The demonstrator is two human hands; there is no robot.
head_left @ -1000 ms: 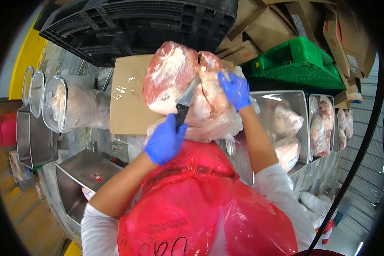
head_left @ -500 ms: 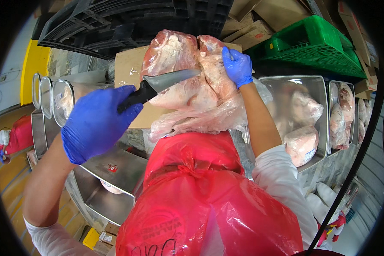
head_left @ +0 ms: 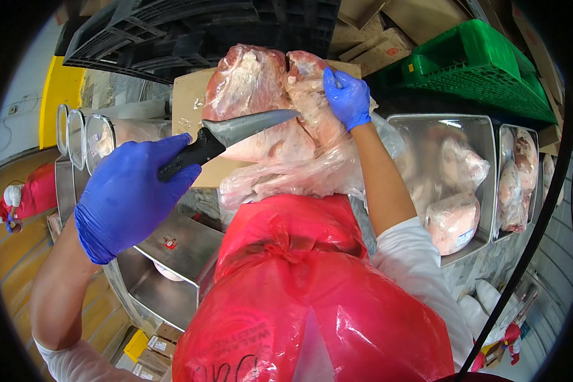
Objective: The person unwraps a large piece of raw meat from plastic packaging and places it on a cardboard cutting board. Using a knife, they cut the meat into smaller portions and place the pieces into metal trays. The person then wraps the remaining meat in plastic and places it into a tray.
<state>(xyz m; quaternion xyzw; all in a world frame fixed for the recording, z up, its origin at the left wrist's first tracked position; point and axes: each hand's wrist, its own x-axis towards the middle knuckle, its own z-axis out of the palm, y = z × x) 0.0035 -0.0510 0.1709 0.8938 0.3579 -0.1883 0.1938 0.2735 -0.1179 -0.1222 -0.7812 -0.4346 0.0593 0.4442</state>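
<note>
A boning-type knife with a black handle and broad grey blade is gripped in my left hand, blue-gloved. Its tip points right, over the meat. Two large cuts of raw meat lie side by side on a cardboard sheet: a left cut and a narrower right cut. My right hand, also gloved, has its fingers curled at the upper right edge of the right cut. Crumpled clear plastic wrap lies under and in front of the meat.
Metal bins with bagged meat stand at the right. More clear-sided containers stand left. A black pallet and a green pallet border the far side. Another person in red is at far left.
My left hand and the knife have drawn back slightly left, and more of the blade shows. My right hand has shifted a little left and down on the meat.
</note>
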